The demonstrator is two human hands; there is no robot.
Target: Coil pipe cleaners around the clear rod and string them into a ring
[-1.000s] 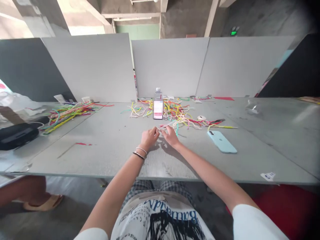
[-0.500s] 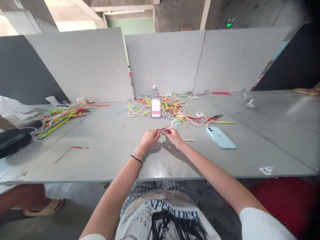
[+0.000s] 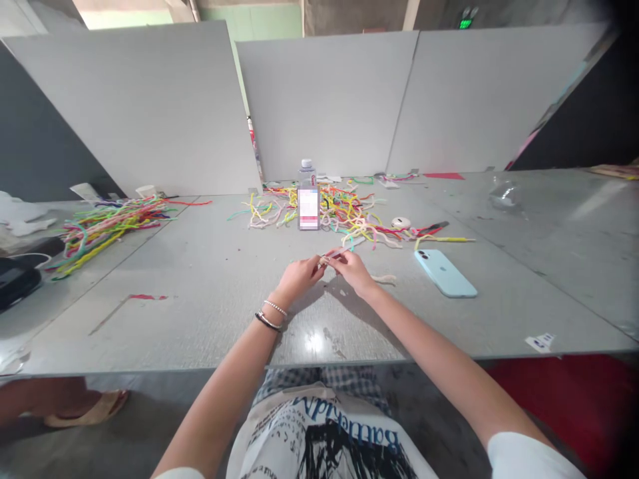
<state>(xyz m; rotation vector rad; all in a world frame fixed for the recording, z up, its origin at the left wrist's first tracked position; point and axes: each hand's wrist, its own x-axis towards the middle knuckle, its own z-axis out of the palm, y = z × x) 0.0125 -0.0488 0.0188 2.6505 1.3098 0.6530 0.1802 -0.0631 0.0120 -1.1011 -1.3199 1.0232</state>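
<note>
At left, a bundle of strands (image 3: 110, 229) is being carried by the tabletop (image 3: 200, 319). Centrally, the grip of the left hand (image 3: 302, 276) is being kept pinched on a small pale strand (image 3: 326, 259); beyond it, a capped bottle (image 3: 307, 174) is being seen upright, contents indistinct. The strand's long axis is appearing to slant away rightward, its other side being pinched by the right hand (image 3: 353, 271), both hands equally near. Farther right, a clear container (image 3: 504, 195) is being noted, contents indiscernible.

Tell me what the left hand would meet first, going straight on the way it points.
The left hand would probably meet the right hand first, just past the small pale piece pinched between them; exact depth there is hard to judge.
</note>
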